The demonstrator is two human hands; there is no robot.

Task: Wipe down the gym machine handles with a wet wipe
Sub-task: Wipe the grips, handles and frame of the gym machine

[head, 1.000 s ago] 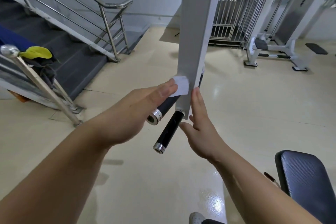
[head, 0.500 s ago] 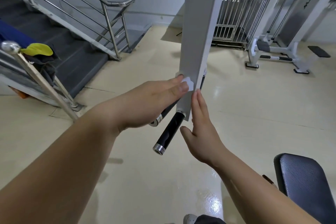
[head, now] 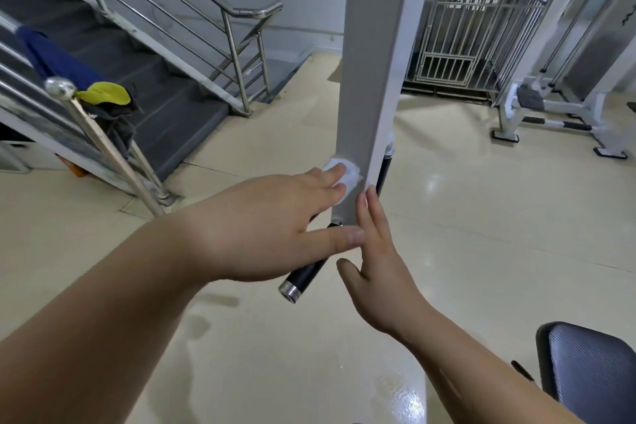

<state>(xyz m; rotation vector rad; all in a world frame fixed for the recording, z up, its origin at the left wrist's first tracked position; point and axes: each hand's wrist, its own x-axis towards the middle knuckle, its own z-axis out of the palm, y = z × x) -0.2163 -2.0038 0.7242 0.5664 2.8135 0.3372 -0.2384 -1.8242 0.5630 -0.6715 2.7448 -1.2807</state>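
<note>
Both hands are open with straight fingers at the lower end of a white post (head: 373, 62), and neither grips anything. The left hand (head: 272, 231) presses a white wet wipe (head: 349, 175) flat against the post's near face with its fingertips. Its thumb reaches out just beside the fingers of the right hand (head: 382, 272). The right hand rests its fingertips on the post's lower right edge, just below the wipe. A black handle (head: 304, 277) with a chrome end cap slants down from the post's foot, partly under the left hand and between the two wrists; the wipe is not touching it. A second dark handle (head: 384, 170) shows behind the post's right edge. Below is a glossy cream floor (head: 481, 251). To the left a grey staircase (head: 165, 86) rises behind a steel railing (head: 234, 45), with a yellow cloth (head: 105, 93) and a blue cloth (head: 55, 58) draped on the nearer rail. A barred white gate (head: 464, 41) stands behind the post, another gym machine (head: 568, 86) is far right, and a dark padded seat (head: 592, 372) is in the lower right corner.
</note>
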